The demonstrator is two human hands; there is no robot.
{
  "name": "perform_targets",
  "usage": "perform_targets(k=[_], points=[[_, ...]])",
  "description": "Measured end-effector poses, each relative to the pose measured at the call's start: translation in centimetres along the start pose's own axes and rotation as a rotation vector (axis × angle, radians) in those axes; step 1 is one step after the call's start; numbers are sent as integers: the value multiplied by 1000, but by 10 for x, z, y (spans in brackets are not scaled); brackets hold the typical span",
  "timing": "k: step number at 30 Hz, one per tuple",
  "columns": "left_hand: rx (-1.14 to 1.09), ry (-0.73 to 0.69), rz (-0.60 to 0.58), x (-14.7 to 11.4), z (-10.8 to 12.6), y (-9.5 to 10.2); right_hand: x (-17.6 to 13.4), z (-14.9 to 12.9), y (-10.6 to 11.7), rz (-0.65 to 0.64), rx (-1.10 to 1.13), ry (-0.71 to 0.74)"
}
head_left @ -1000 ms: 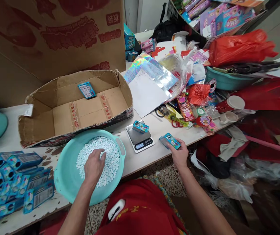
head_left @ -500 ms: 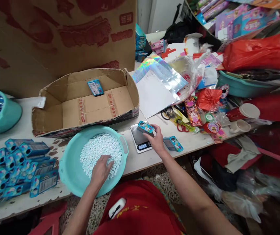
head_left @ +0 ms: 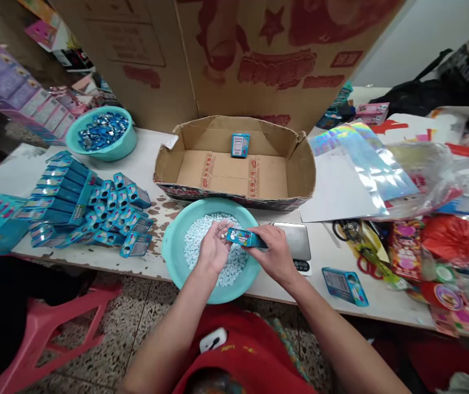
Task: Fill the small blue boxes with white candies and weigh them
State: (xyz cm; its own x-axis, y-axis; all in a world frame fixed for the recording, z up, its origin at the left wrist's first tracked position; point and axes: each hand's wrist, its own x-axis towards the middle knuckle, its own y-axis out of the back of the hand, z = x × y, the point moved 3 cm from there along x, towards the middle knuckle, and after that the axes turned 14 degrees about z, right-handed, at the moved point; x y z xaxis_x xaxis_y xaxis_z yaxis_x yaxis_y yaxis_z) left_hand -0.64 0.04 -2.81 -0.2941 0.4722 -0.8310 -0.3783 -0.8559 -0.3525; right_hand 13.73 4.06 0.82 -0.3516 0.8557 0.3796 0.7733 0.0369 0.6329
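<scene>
Right hand (head_left: 276, 256): closed round one end of a small blue tin (head_left: 242, 237), holding it level over the teal basin (head_left: 171, 247).
Left hand (head_left: 213, 249): cupped, palm up, with a few white tablets (head_left: 223, 230) in the curled fingers, touching the tin's open end.
Small blue tin: above the basin's heap of tablets, between both hands.
Basin: at the table's (head_left: 148, 158) near edge, just in front of the cardboard tray (head_left: 234, 174).
Scale (head_left: 295, 243): just right of the basin, pan bare.
Technique: keep the tin's mouth over the basin so that spilled tablets fall back in; tilt the cupped palm gently and feed a few at a time; hold the tin steady by its far end.
Surroundings: a second tin (head_left: 345, 284) lies right of the scale; stacked blue boxes (head_left: 90, 210) lie to the left.
</scene>
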Motion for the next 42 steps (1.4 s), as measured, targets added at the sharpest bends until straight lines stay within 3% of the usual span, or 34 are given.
perform_targets(k=[3, 7, 9, 14, 17, 23, 29, 32, 35, 39, 42], points=[[12, -78, 2, 5, 7, 22, 0, -5, -7, 3, 91, -50], [317, -296, -14, 2, 20, 50, 0, -17, -2, 33, 225, -143], [345, -337, -11, 1, 25, 57, 0, -20, -5, 46, 219, -140], [167, -213, -127, 4, 25, 54, -2, -19, -24, -10, 116, -81], [148, -157, -121, 5, 25, 51, -3, -20, -27, -12, 75, -66], [174, -166, -126, 10, 25, 52, -8, -22, -36, -50, 8, -33], [211, -206, -124, 15, 26, 57, -13, -7, -49, -58, 59, -107], [390, -352, -85, 14, 31, 59, -14, -6, -51, -42, 167, -196], [625, -624, -24, 9, 41, 61, -17, -8, -54, -31, 232, -255], [926, -989, -49, -2, 46, 61, -24, -10, -63, -14, 267, -302], [1154, -1114, -94, -7, 44, 60, -29, -10, -71, 4, 286, -320]])
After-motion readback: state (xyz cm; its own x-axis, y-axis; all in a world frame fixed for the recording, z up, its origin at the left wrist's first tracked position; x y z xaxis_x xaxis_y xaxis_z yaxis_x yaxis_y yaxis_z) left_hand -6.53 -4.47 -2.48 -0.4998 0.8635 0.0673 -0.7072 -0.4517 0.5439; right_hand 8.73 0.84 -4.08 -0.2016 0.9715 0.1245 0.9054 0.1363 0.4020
